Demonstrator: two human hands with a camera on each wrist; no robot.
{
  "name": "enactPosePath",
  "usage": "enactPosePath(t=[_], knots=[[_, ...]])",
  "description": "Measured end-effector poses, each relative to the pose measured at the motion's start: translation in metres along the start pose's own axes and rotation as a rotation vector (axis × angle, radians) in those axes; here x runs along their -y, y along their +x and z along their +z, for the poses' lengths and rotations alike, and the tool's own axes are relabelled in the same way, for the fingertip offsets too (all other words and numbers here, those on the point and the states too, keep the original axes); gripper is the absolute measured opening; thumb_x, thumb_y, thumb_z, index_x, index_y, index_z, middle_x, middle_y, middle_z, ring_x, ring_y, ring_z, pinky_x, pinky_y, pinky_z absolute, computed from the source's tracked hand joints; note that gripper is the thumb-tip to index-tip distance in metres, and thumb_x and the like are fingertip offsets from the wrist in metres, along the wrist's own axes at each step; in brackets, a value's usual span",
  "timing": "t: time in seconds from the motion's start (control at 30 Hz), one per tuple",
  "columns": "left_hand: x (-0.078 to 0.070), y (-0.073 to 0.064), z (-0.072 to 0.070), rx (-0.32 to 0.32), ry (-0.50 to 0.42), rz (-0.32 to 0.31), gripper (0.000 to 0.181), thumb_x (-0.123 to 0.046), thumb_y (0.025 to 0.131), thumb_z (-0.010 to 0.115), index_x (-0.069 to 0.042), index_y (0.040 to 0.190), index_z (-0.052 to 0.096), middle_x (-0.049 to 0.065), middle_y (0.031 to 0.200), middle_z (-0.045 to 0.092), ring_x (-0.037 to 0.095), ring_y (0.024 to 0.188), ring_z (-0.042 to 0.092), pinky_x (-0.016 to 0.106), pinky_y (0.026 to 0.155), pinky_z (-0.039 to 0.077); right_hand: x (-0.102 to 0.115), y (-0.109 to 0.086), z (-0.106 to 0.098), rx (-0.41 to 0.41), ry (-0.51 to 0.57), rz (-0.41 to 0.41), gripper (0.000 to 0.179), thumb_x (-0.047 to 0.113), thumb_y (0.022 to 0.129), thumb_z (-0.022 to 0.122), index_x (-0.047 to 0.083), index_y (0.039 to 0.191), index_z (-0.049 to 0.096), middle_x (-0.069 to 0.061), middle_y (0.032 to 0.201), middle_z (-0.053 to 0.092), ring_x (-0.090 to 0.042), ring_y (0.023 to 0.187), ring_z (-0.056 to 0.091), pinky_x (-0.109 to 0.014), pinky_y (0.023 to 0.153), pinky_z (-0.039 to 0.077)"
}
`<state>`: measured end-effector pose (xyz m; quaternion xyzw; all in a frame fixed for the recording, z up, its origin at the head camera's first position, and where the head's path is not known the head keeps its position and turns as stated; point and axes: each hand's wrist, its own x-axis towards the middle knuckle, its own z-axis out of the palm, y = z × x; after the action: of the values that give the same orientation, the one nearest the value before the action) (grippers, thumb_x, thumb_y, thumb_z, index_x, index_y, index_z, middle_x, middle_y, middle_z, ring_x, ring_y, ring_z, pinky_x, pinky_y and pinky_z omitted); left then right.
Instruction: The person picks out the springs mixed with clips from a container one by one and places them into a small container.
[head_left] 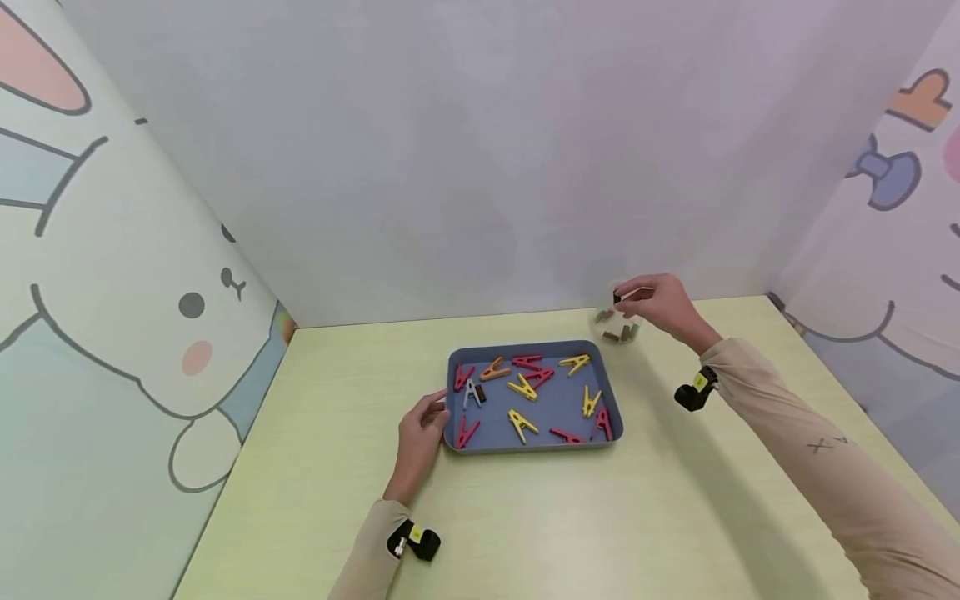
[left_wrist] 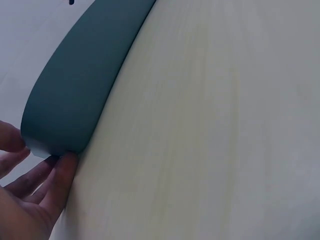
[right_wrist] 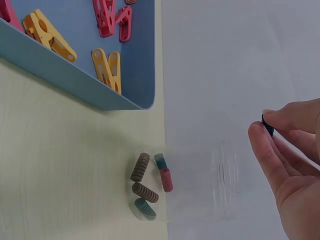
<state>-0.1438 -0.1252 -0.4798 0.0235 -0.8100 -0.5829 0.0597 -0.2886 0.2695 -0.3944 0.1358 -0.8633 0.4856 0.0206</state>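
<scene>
My right hand (head_left: 663,304) pinches a small dark ridged cylinder (right_wrist: 268,126) between thumb and fingertips, over the mouth of a clear plastic jar (right_wrist: 200,160). Several similar ridged cylinders (right_wrist: 145,192), brown, reddish and dark teal, lie at the jar's bottom. To the left is a blue-grey tray (head_left: 525,447) holding clothespins in red, yellow, orange and white. A brown cylinder (head_left: 481,393) lies in it beside the white clothespin (head_left: 471,392). My left hand (head_left: 418,437) rests its fingertips against the outside of the tray's left wall, near the front corner.
The pale wooden table (head_left: 525,525) ends at a plain whitish wall (head_left: 480,167) close behind the jar and tray. Cartoon-printed panels (head_left: 150,275) stand at both sides. Each wrist carries a small black camera (head_left: 696,390).
</scene>
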Motion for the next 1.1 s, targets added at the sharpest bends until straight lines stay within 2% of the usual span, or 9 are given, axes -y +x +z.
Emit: enactPosePath(t=[0.07, 0.17, 0.27, 0.33, 0.6, 0.9, 1.1], knots=[[0.004, 0.002, 0.001, 0.0, -0.003, -0.006, 0.033, -0.002, 0.092, 0.057, -0.003, 0.125, 0.06, 0.022, 0.113, 0.062, 0.028, 0.1, 0.061, 0.04, 0.087, 0.049, -0.002, 0.001, -0.002, -0.007, -0.003, 0.009, 0.027, 0.011, 0.085, 0.07, -0.004, 0.108, 0.067, -0.023, 0.114, 0.063, -0.021, 0.076, 0.068, -0.025, 0.068, 0.053], [0.017, 0.006, 0.003, -0.006, -0.015, -0.009, 0.034, -0.003, 0.092, 0.057, -0.005, 0.126, 0.06, 0.02, 0.113, 0.062, 0.027, 0.1, 0.06, 0.04, 0.088, 0.048, -0.003, 0.002, -0.003, -0.014, -0.003, 0.024, 0.026, 0.01, 0.086, 0.07, -0.004, 0.108, 0.067, -0.024, 0.112, 0.064, -0.02, 0.075, 0.068, -0.025, 0.068, 0.052], [0.032, 0.011, 0.005, -0.015, -0.021, -0.014, 0.034, -0.006, 0.093, 0.058, -0.011, 0.126, 0.061, 0.016, 0.112, 0.063, 0.025, 0.1, 0.06, 0.04, 0.088, 0.048, -0.004, 0.004, -0.004, -0.012, -0.006, 0.033, 0.027, 0.01, 0.086, 0.069, -0.005, 0.108, 0.066, -0.024, 0.111, 0.064, -0.017, 0.073, 0.068, -0.025, 0.069, 0.053], [0.036, 0.012, 0.005, -0.022, -0.013, -0.011, 0.033, -0.008, 0.093, 0.059, -0.013, 0.125, 0.062, 0.012, 0.111, 0.064, 0.022, 0.099, 0.061, 0.037, 0.087, 0.048, -0.004, 0.005, -0.005, -0.011, -0.009, 0.037, 0.028, 0.01, 0.086, 0.069, -0.005, 0.109, 0.066, -0.024, 0.111, 0.064, -0.017, 0.073, 0.068, -0.026, 0.069, 0.053], [0.037, 0.01, 0.007, -0.035, -0.003, 0.004, 0.032, -0.007, 0.092, 0.06, -0.015, 0.123, 0.064, 0.008, 0.107, 0.065, 0.02, 0.096, 0.061, 0.037, 0.085, 0.049, -0.01, 0.008, -0.007, -0.026, -0.029, 0.049, 0.026, 0.01, 0.087, 0.068, -0.005, 0.108, 0.066, -0.025, 0.107, 0.065, -0.031, 0.079, 0.068, -0.025, 0.07, 0.053], [0.035, 0.009, 0.005, -0.04, 0.007, 0.0, 0.033, -0.006, 0.092, 0.059, -0.016, 0.123, 0.064, 0.008, 0.107, 0.065, 0.019, 0.096, 0.062, 0.037, 0.085, 0.049, -0.014, 0.009, -0.007, -0.013, -0.016, 0.072, 0.029, 0.008, 0.086, 0.068, -0.008, 0.11, 0.065, -0.026, 0.115, 0.061, -0.022, 0.076, 0.069, -0.027, 0.07, 0.053], [0.036, 0.008, 0.004, -0.043, 0.016, -0.003, 0.032, -0.007, 0.092, 0.06, -0.017, 0.122, 0.064, 0.008, 0.107, 0.065, 0.018, 0.094, 0.061, 0.032, 0.082, 0.05, -0.015, 0.011, -0.006, -0.01, -0.012, 0.086, 0.029, 0.008, 0.086, 0.067, -0.01, 0.109, 0.065, -0.027, 0.112, 0.062, -0.025, 0.077, 0.069, -0.025, 0.069, 0.053]])
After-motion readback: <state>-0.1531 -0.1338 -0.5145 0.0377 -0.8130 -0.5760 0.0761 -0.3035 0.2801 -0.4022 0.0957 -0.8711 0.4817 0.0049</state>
